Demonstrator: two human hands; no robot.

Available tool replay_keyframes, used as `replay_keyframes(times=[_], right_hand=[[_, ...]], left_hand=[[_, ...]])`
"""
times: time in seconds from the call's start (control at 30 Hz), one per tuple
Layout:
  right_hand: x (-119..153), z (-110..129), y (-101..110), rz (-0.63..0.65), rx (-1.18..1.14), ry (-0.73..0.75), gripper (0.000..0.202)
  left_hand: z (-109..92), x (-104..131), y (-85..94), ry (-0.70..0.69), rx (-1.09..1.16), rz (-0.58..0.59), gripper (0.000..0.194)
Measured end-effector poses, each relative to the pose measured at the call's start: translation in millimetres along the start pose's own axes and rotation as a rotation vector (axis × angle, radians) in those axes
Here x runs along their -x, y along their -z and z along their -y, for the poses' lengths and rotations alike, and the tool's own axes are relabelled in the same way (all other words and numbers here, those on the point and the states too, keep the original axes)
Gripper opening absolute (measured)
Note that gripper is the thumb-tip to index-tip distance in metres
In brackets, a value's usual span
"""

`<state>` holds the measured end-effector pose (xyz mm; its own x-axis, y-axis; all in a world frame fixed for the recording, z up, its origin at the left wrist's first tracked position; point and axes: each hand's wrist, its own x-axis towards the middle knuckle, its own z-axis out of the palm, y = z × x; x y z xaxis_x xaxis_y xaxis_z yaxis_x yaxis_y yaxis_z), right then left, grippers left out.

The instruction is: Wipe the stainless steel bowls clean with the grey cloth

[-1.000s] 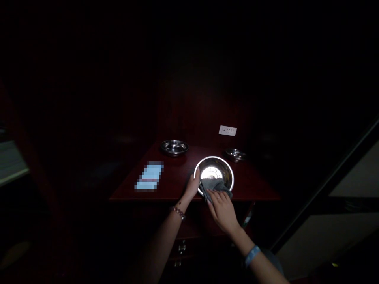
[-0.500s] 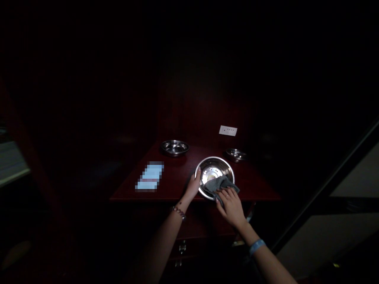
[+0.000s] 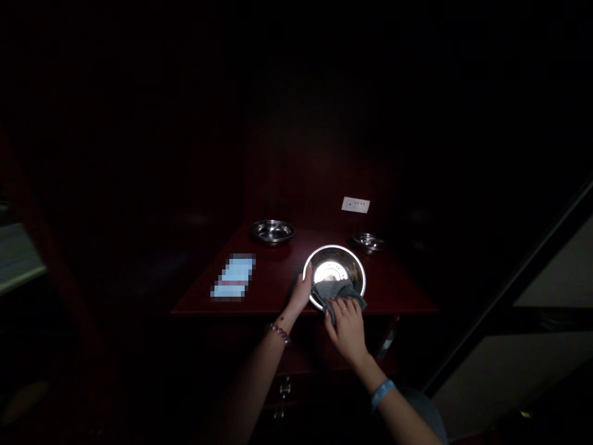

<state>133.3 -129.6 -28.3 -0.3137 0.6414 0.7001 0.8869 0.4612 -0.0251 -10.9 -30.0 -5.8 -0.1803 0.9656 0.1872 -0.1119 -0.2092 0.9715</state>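
Note:
A shiny round metal bowl (image 3: 340,258) is tilted toward me above the front part of the dark red table. Its left rim is gripped by my left hand (image 3: 300,293), thumb on the inside and the other fingers hidden behind. My right hand (image 3: 346,324) presses a grey cloth (image 3: 337,290) against the lower inside of the bowl, with its fingers over the fabric. The cloth hangs a little over the near rim.
On the table (image 3: 273,284) stand a second metal bowl (image 3: 273,232) at the back left and a smaller one (image 3: 369,242) at the back right. A blurred-out bright rectangle (image 3: 234,277) lies at left. A white socket panel (image 3: 356,204) is on the back wall; drawer handles (image 3: 285,388) show below.
My right hand has moved left with the cloth along the lower inside of the bowl. The left hand keeps its hold on the rim almost unmoved.

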Motion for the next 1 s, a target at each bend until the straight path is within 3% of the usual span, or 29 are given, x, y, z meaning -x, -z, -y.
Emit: replay_keyframes(times=[0.23,0.43,0.73,1.0], right_hand=[[-5.9,12.4,-1.9,-0.003,0.012,-0.032,0.032],[-4.5,6.7,1.3,0.034,0.033,0.001,0.032],[-4.4,-0.6,2.0,0.021,0.067,0.047,0.030],[-1.7,-5.3,3.5,0.007,0.086,0.074,0.032]], left_hand=[[-4.4,1.1,-0.1,0.066,0.001,-0.016,0.056],[-4.7,1.0,0.4,0.018,0.007,0.018,0.055],[-0.4,-0.9,0.8,-0.008,0.026,0.077,0.070],[-5.3,1.9,0.1,-0.009,-0.002,0.066,0.060]])
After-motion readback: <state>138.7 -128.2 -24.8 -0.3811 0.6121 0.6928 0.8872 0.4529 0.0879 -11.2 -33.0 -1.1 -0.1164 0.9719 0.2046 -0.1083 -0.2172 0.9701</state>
